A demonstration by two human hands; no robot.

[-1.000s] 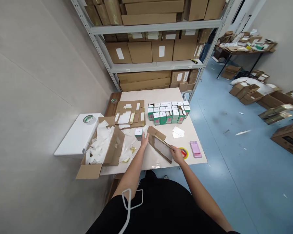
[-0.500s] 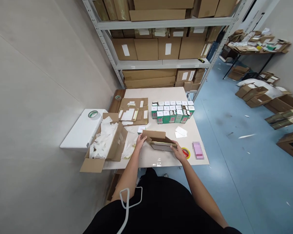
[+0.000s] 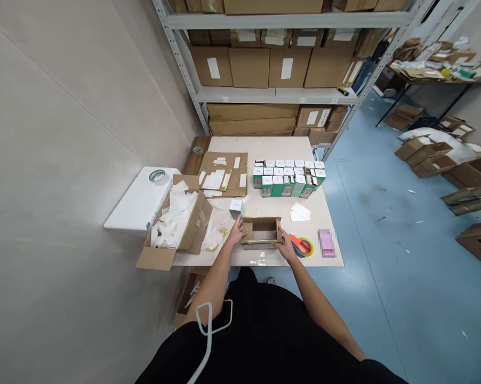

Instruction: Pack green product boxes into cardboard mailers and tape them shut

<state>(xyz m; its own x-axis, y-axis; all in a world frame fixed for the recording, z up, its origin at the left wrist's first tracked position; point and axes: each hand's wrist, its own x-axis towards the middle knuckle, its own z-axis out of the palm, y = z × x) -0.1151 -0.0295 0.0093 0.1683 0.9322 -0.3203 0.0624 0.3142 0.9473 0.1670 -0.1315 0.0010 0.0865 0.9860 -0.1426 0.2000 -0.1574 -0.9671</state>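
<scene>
A small brown cardboard box (image 3: pixel 262 232) stands open side up near the front edge of the white table (image 3: pixel 264 149). My left hand (image 3: pixel 238 233) grips its left end and my right hand (image 3: pixel 285 246) grips its right end, fingers wrapped on the walls. A single small green-and-white box (image 3: pixel 236 207) stands just behind my left hand. Farther back several green-and-white boxes (image 3: pixel 288 178) stand in rows.
An open carton of white paper scraps (image 3: pixel 172 224) hangs off the table's left front. Flattened cardboard with labels (image 3: pixel 223 175) lies behind it. A tape roll (image 3: pixel 304 246), a pink object (image 3: pixel 326 242) and white cards (image 3: pixel 300 212) lie to the right. Shelves of cartons (image 3: pixel 264 69) stand behind.
The cardboard piece, held flat and tilted one second ago, has been squared up into an open box standing on the table. Both hands moved with it, to its two ends.
</scene>
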